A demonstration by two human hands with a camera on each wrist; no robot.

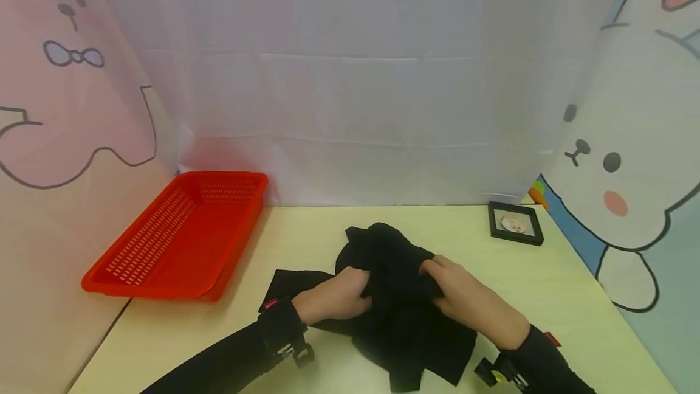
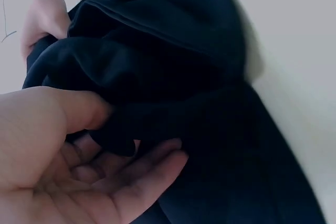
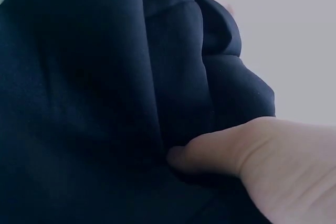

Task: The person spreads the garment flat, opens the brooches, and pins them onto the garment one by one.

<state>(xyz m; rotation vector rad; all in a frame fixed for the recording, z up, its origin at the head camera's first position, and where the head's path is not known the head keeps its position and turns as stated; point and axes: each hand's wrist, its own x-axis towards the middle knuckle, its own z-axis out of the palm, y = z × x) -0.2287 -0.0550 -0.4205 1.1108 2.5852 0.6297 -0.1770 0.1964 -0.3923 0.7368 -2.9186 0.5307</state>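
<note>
A black garment [image 1: 396,321] lies bunched on the pale counter [image 1: 301,230], in the middle of the near part, heaped towards twelve o'clock with flatter flaps spreading to nine, five and six. Both hands are on it.

The left hand [image 1: 340,295], at the garment's nine o'clock side, pinches a fold — in the left wrist view the thumb lies over the cloth and the fingers curl beneath it. The right hand [image 1: 465,297], at three o'clock, grips the garment too; its thumb presses on the fabric in the right wrist view, while most of its fingers are hidden there.

Well apart from the garment, at ten o'clock, stands a red plastic basket [image 1: 188,248] with perforated sides. At two o'clock, near the counter's far right corner, lies a black picture frame [image 1: 516,224]. A whitish curtain [image 1: 372,96] hangs at twelve; cartoon figures flank it — a pink one [image 1: 76,96] at ten, a white rabbit [image 1: 634,199] at two.
</note>
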